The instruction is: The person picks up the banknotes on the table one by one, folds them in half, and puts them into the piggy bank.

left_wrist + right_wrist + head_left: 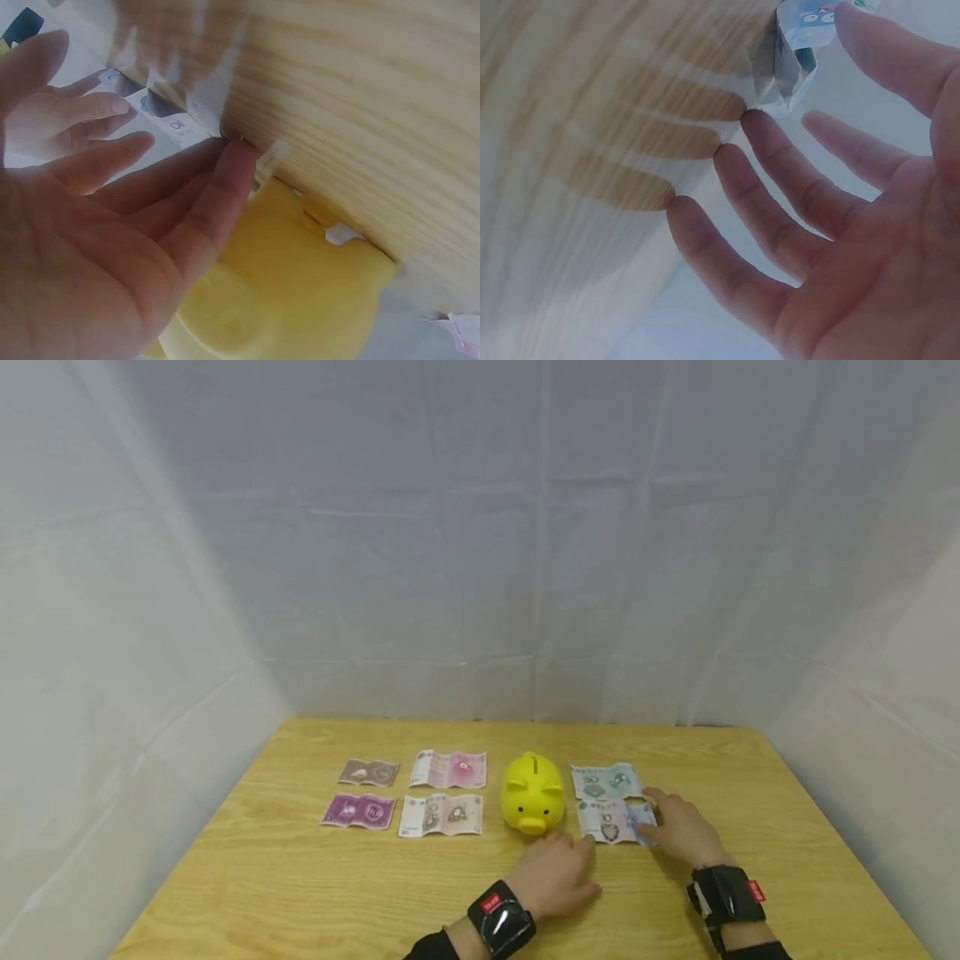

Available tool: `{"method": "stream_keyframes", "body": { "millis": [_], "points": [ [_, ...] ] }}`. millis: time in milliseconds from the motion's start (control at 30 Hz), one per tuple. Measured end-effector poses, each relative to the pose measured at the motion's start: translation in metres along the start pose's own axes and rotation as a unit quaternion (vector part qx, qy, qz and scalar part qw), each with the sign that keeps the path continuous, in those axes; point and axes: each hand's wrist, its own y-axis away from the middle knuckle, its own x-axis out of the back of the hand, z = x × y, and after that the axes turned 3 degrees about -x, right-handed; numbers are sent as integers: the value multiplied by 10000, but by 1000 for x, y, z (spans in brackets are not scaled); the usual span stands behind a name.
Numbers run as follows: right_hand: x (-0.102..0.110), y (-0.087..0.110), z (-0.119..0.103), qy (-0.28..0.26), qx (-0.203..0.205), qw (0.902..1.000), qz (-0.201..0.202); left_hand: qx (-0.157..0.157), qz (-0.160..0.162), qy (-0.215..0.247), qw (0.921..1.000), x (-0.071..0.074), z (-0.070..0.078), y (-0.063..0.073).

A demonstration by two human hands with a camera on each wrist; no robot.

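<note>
A yellow piggy bank (533, 792) stands upright, its slot on top and its snout towards me. To its right lie a green banknote (603, 782) and, just in front, a bluish banknote (609, 821) marked 10, both creased. My left hand (551, 872) is in front of the piggy bank, fingers loosely extended near the bluish note's lower left corner. In the left wrist view the piggy bank (292, 277) is close beside that hand. My right hand (681, 829) is at the bluish note's right end, thumb over its edge; in the right wrist view several fingertips (682, 210) touch the table.
Left of the piggy bank lie a pink banknote (448, 769), a pale banknote (441, 815), a brown banknote (368, 772) and a purple banknote (359, 811). The wooden table (300, 885) is bordered by white sheeting (480, 568) at the back and sides.
</note>
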Motion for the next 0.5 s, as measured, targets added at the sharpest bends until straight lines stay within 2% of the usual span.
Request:
{"method": "stream_keyframes", "body": {
  "millis": [333, 500],
  "points": [
    [-3, -4, -5, -44, -194, 9998, -2, 354, -41, -517, 9980, 0, 14, -10],
    [-4, -4, -6, -305, -320, 9989, -122, 435, -150, -673, 9967, -4, 17, -13]
  ]
}}
